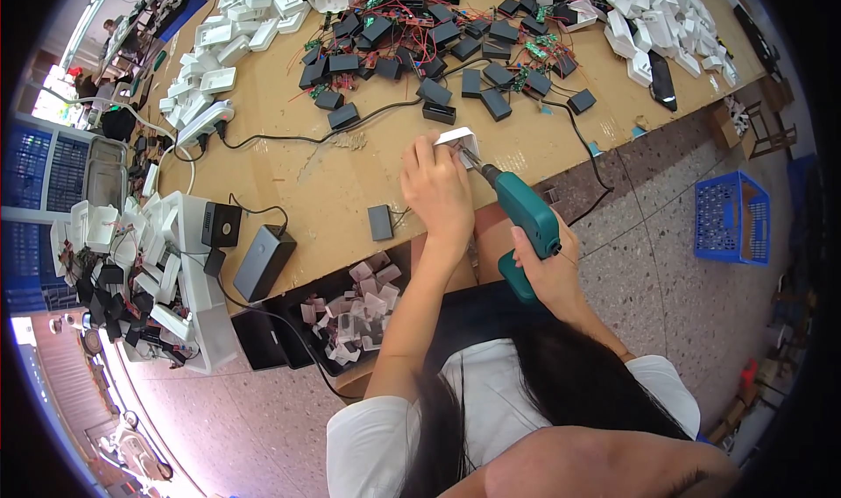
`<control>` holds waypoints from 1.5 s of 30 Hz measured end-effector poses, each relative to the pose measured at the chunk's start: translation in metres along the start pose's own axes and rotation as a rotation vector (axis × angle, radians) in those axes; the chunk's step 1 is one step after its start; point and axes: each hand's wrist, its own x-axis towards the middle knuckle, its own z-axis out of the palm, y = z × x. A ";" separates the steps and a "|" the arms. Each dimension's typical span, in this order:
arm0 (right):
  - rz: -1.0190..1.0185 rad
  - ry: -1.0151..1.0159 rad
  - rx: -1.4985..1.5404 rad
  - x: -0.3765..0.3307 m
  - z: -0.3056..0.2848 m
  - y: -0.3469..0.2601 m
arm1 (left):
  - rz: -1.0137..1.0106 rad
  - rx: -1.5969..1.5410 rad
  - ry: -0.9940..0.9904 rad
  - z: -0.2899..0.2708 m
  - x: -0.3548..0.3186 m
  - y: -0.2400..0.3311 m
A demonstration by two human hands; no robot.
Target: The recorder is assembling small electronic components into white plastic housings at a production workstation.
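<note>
Wraps the right grip [550, 266] around the handle of a green drill [526, 207], with any lettering on it too small to read. Pinches a white case [457, 135] in the left grip [438, 183], just at the fingertips and above the worktop [324, 200], near its front edge. Points the drill's bit [473, 159] at the case from the right, with black boxes [496, 104] lying farther back.

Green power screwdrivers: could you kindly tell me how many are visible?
1: the green power screwdriver in the right hand, pointing at the white casing in the left hand. Others may be hidden.
</note>
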 end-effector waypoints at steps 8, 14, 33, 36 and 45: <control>-0.012 0.046 0.075 -0.007 0.000 0.001 | -0.009 0.015 0.018 -0.002 -0.001 0.000; 0.071 -0.013 0.203 -0.014 -0.013 0.002 | -0.006 0.016 0.010 -0.001 -0.002 0.000; 0.022 0.065 0.321 -0.095 -0.099 -0.024 | 0.090 -0.084 0.067 -0.074 -0.037 0.043; 0.022 0.104 0.345 -0.121 -0.097 -0.023 | 0.162 -0.181 0.118 -0.095 -0.053 0.019; -0.035 0.072 0.316 -0.215 -0.016 -0.029 | -0.037 -0.194 -0.189 -0.229 -0.153 -0.082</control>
